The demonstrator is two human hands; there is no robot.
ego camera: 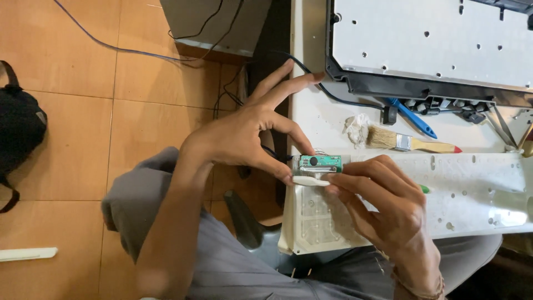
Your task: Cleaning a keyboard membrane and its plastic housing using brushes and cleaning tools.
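A small green circuit board (pixel 321 162) lies at the left end of a long white plastic panel (pixel 472 189) on the white table. My left hand (pixel 250 130) pinches the board's left end with thumb and forefinger, the other fingers spread upward. My right hand (pixel 383 205) holds a green-handled tool with a white tip (pixel 311 180) just below the board; only a bit of the green handle (pixel 425 189) shows past my fingers. A translucent rubber sheet with square cells (pixel 319 219) lies under my right hand.
A large grey perforated metal plate in a black frame (pixel 433 44) fills the table's far side. In front of it lie a blue-handled tool (pixel 413 118), a paintbrush (pixel 411 143) and a crumpled tissue (pixel 357 128). A black bag (pixel 19 128) and cables sit on the orange tiled floor.
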